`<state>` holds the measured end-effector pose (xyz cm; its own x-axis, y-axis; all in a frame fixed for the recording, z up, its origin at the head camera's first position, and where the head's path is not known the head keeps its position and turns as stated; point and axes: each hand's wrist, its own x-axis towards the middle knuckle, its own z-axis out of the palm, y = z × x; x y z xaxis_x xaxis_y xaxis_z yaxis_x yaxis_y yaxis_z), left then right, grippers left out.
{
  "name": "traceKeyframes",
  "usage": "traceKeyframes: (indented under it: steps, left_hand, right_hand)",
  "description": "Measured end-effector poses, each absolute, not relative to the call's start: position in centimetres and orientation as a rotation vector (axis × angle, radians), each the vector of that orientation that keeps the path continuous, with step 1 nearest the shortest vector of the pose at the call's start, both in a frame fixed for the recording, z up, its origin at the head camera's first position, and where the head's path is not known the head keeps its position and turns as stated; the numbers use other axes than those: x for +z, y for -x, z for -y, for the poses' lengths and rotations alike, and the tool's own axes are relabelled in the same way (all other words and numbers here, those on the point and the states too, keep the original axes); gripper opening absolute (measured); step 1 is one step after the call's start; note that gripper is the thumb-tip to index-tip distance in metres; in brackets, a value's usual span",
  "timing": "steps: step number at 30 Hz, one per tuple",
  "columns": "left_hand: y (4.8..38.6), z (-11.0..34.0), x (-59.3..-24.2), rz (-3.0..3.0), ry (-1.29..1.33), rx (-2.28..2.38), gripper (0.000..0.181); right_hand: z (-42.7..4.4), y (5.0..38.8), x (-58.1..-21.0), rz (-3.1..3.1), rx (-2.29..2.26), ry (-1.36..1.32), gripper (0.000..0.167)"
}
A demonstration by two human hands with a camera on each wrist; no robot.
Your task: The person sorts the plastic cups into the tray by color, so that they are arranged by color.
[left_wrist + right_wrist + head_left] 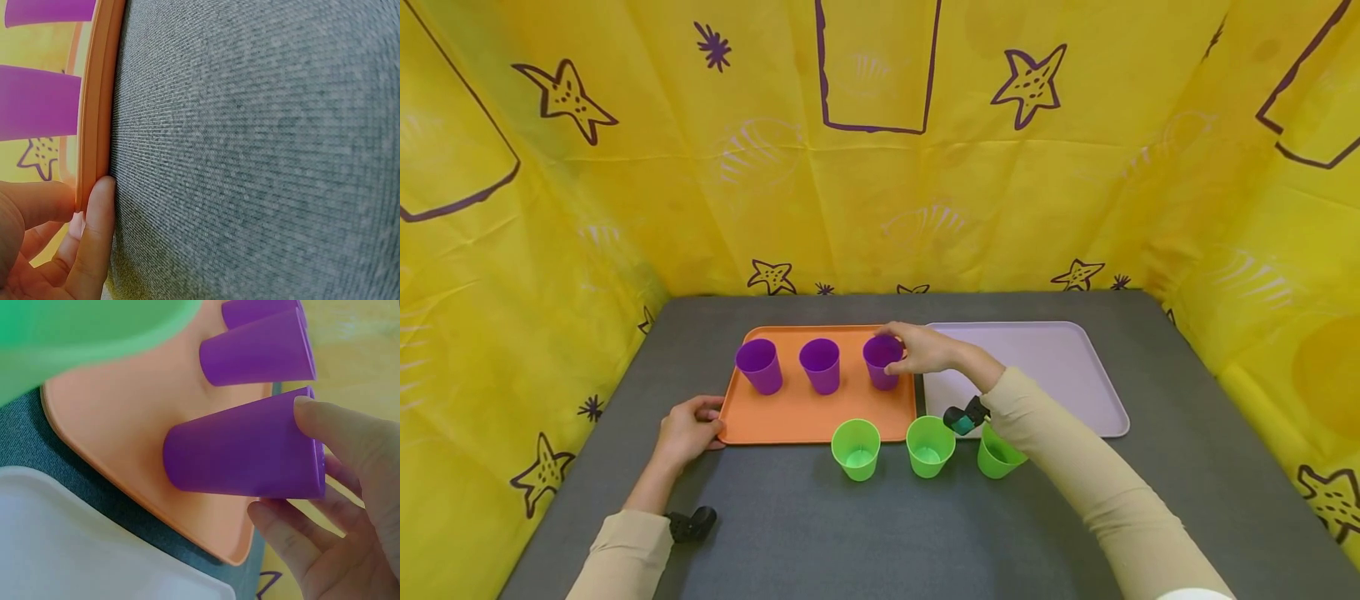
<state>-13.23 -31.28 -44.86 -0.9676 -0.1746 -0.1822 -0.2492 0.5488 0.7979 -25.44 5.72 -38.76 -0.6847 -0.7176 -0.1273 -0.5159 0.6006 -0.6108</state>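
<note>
In the head view's centre, the right hand is covering part of a purple cup, and the right sleeve is hiding parts of the rightmost green cup and lilac tray. At lower right, the edge is cropping an unidentifiable white object. In the right wrist view's upper left, a green cup is blurring and running off-frame.
</note>
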Motion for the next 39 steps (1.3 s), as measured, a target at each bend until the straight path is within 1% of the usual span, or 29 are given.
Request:
traceKeyframes:
  steps: [6,9,16,22,32,39]
  left_hand:
    - [13.2,31.3,-44.9,-2.692,0.372,1.409,0.042]
    - [13.2,31.3,-44.8,-2.694,0.367,1.410,0.042]
    - [13.1,31.2,-44.7,-2.698,0.355,1.415,0.043]
    - [13.2,31.2,-44.7,-2.695,0.357,1.413,0.042]
    - [13.2,31.2,-44.7,-2.686,0.370,1.415,0.043]
    - [13.2,31.2,-44.7,-2.686,0.370,1.415,0.043]
  right_hand:
    - [-5.9,25.2,-38.3,-2.417,-0.766,1.020,0.075]
    - [-6.4,25.1,-37.8,-2.395,-0.783,1.065,0.077]
    - [-8.2,24.7,-36.2,-2.445,-0.810,1.101,0.071]
    - [-10.1,24.7,-35.1,-2.491,-0.944,1.060,0.066]
    - [-14.0,24.1,-33.9,-2.564,-1.132,1.081,0.057]
    - [-16.8,23.1,-33.3,-2.651,-1.156,1.000,0.055]
